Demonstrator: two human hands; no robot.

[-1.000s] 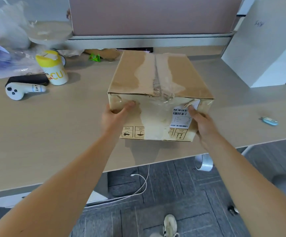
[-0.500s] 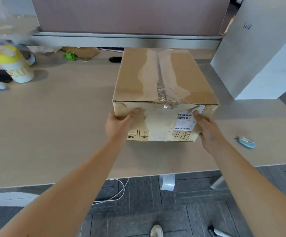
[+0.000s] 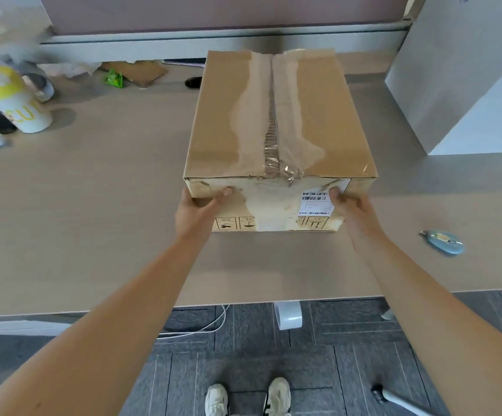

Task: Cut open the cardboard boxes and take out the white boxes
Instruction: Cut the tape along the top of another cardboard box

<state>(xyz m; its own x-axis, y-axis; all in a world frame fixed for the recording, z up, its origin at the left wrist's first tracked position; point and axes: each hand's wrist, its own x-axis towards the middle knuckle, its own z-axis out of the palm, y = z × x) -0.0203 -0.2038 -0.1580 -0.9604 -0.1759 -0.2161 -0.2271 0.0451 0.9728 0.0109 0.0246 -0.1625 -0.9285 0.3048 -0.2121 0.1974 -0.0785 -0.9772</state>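
Observation:
A taped brown cardboard box [image 3: 279, 115] stands closed on the beige desk [image 3: 93, 220], with a shipping label on its near face. My left hand [image 3: 197, 213] grips the near left corner, thumb pressed on the front face. My right hand [image 3: 353, 211] grips the near right corner, thumb on the label. A small blue box cutter [image 3: 443, 241] lies on the desk to the right of my right arm. A large white box [image 3: 466, 70] stands at the back right.
A yellow-lidded cup [image 3: 15, 100], plastic bags and a cardboard scrap [image 3: 141, 72] sit at the back left. A partition runs behind the desk. A tape roll [image 3: 288, 315] hangs under the desk edge, above my feet on grey carpet.
Both hands kept their hold while the cardboard box slid to the right and farther onto the desk, away from the yellow-lidded cup. The view shifted right with it.

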